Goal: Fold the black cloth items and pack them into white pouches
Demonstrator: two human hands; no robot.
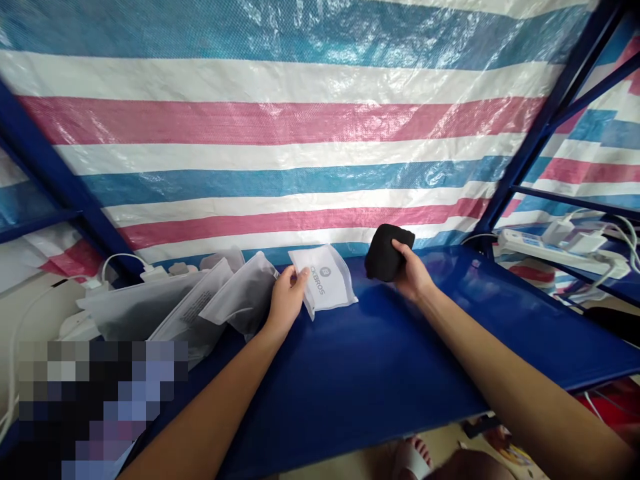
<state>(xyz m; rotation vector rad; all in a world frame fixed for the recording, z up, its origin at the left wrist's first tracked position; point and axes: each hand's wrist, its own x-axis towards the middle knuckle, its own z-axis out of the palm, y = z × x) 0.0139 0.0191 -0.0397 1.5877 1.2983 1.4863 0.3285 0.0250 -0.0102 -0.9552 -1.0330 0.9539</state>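
Observation:
My left hand [289,297] pinches the left edge of a small white frosted pouch [333,277] printed with grey lettering. The pouch is held just above the blue shelf [350,373]. To its right, my right hand [413,273] grips a folded black cloth bundle [387,252], thumb on top. What exactly the bundle is I cannot make out. Left of my left hand, several frosted zip bags [240,290] with dark contents lean against one another on the shelf.
A white power strip [560,250] with plugged-in chargers and cables sits at the right. More plugs [153,272] and cables lie behind the bags. Blue metal posts [530,140] and a striped plastic sheet [300,120] enclose the shelf. A blurred patch covers the lower left.

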